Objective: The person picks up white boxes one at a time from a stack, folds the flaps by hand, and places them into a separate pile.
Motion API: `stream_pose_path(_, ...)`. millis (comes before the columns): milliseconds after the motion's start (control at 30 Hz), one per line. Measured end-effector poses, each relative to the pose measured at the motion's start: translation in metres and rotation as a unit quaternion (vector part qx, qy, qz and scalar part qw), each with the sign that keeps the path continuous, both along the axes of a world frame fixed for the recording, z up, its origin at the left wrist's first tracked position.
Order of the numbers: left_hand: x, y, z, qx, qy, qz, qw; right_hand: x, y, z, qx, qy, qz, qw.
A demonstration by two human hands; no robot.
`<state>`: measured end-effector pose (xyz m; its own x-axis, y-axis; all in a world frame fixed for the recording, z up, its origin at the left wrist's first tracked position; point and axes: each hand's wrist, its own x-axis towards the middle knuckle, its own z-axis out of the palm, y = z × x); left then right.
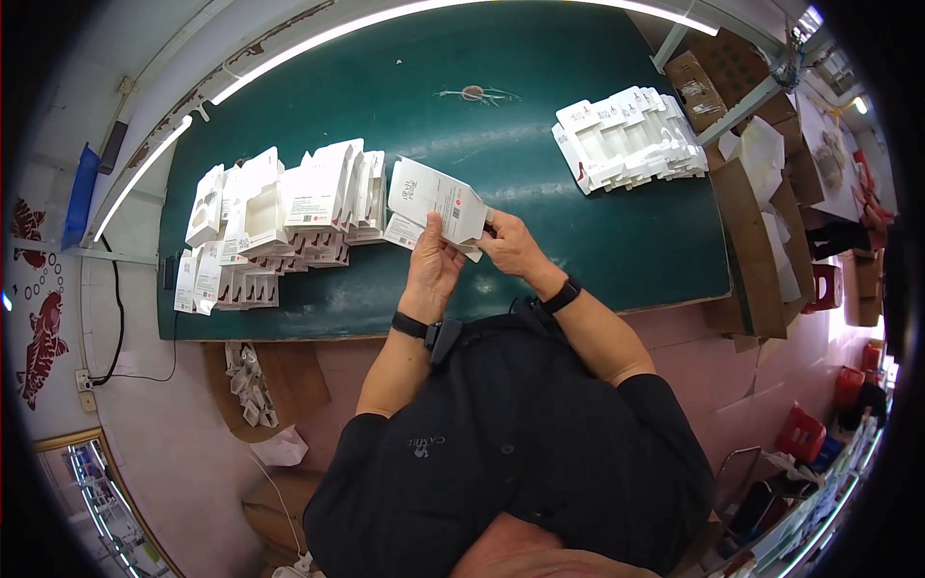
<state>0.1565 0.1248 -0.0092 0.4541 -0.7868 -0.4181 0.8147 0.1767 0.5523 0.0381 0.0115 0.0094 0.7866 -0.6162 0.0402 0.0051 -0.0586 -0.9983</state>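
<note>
A white flat-looking folding carton [438, 200] with dark print is held up over the near part of the green table. My left hand [436, 270] grips its lower edge, thumb on the printed face and fingers behind. My right hand [514, 247] is closed on the carton's right end, by its end flap; its fingertips are partly hidden. To the left of my hands stand stacked white cartons [313, 188], several with cut-out windows. Another overlapping row of white cartons [631, 135] lies at the right on the table.
The green table [405, 106] fills the area ahead, with a small round brown spot [471, 93] near its far middle. An opened cardboard box [756, 231] adjoins its right edge. Below the left edge sits a cardboard box [279, 385] with white scraps. A light tube [385, 21] hangs above.
</note>
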Motion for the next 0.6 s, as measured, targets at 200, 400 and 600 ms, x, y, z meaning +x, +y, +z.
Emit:
stream_pose_path(200,-0.005,-0.008,-0.003,-0.068,-0.065,0.057,0.994,-0.012,-0.003,-0.002,0.108,-0.046,0.118,0.986)
stream_pose_path(400,-0.002,-0.004,-0.003,-0.058,-0.094,0.038,0.993,-0.024,-0.011,-0.007,0.22,-0.089,0.086,0.968)
stream_pose_path(600,0.0,-0.003,0.025,-0.096,-0.037,0.063,0.993,-0.027,-0.012,-0.003,0.189,-0.082,-0.001,0.979)
